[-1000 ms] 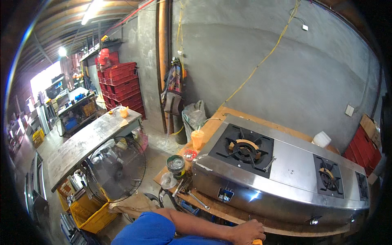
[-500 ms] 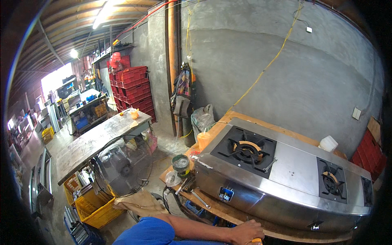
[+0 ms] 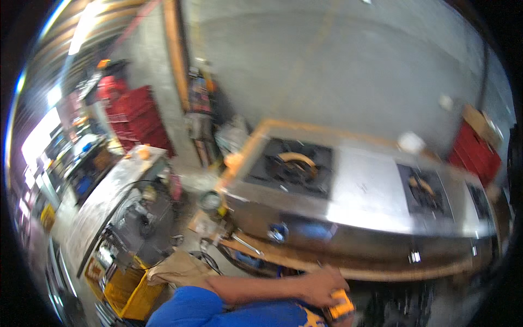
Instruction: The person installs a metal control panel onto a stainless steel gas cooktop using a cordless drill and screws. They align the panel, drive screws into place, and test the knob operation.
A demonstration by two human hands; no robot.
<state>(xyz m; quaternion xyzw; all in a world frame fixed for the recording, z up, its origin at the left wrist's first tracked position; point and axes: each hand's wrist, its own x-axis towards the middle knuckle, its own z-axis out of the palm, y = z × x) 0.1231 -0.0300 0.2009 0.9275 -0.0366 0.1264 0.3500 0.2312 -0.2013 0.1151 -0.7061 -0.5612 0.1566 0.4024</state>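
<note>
My left arm, in a blue sleeve, reaches across the lower edge of the head view. My left hand [image 3: 322, 286] is closed, its fingers against an orange and black tape measure [image 3: 340, 306], just in front of the wooden bench edge. A patch of skin below the tape measure seems to be my right hand [image 3: 346, 321]; its fingers are hidden. Beyond my hands lies a long stainless steel gas stove [image 3: 365, 185] with black burners [image 3: 294, 166] and tan burner rings. A combination wrench [image 3: 248, 245] rests near the left end of the bench. Motion blurs the view.
The stove stands on a wooden bench [image 3: 359, 271] against a grey wall. A tub [image 3: 209, 201] sits at the bench's left end. Farther left are a black fan [image 3: 143, 223], a long worktable [image 3: 117, 191], a yellow crate [image 3: 143, 297] and stacked red crates [image 3: 136, 117].
The view has swung right and slightly downward, so the stove and wall sit farther left. More of the orange tape measure shows below my left hand, which stays closed.
</note>
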